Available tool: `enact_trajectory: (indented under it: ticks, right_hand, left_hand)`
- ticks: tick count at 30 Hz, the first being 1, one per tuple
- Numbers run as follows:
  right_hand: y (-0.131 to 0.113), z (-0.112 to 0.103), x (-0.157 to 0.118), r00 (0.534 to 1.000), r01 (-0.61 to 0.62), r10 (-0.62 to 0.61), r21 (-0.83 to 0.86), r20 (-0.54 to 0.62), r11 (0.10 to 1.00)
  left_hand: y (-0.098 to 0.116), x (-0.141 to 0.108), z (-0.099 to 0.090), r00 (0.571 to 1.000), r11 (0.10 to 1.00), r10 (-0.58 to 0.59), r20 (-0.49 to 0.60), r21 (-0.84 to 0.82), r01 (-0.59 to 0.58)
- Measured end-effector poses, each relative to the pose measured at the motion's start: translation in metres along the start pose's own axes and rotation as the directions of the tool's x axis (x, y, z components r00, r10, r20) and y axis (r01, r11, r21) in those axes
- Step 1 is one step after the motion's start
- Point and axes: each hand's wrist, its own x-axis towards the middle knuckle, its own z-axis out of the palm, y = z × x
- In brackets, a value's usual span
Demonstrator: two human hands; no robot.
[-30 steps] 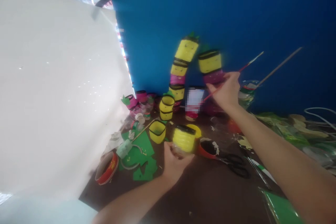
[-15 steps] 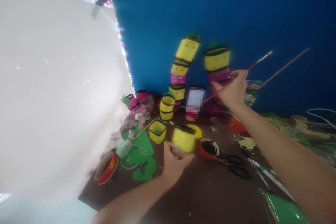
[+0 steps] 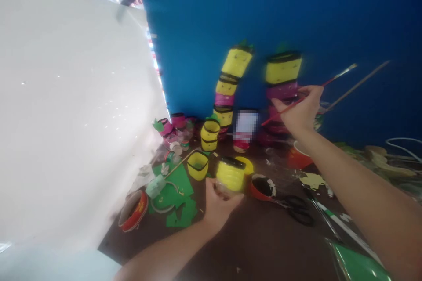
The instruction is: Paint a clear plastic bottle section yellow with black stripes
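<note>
My left hand [image 3: 221, 202] is closed round the lower part of a yellow painted container [image 3: 231, 174] with a black rim, just above the table. My right hand [image 3: 301, 107] is raised and closed, with a red-handled paintbrush [image 3: 331, 80] slanting through its fingers, bristles up to the right. The same hand grips a stack of painted containers [image 3: 283, 70], yellow with a black rim on top and purple below. That stack leans slightly, and its lower part is partly hidden. Left of my left hand sits an open yellow cup [image 3: 198, 167] with a dark rim.
A tall yellow-and-purple stack [image 3: 235, 63] leans by the blue wall [image 3: 198, 30]. A phone [image 3: 245, 125] stands before it. Scissors [image 3: 298, 210] lie near a red paint pot [image 3: 263, 186]. Green scraps [image 3: 181, 180], a red-rimmed bowl [image 3: 133, 210] and a clear-wrapped green sheet [image 3: 359, 263] lie around.
My right hand has moved a little to the right with the paintbrush, and the gripped stack has shifted right too. My left hand and the yellow container stay where they were.
</note>
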Motion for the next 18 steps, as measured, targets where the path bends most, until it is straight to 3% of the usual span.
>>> enact_trajectory:
  ticks: [9,18]
  right_hand:
    - [-0.002,-0.004,0.007,0.991,-0.132,0.132,-0.014,-0.032,0.991]
    - [-0.004,-0.001,0.012,0.955,-0.279,0.286,0.093,-0.073,0.956]
  left_hand:
    - [0.004,0.000,0.001,1.000,1.000,-0.025,-0.005,-0.012,0.025]
    - [0.002,0.000,0.000,0.999,0.999,-0.037,-0.003,-0.014,0.037]
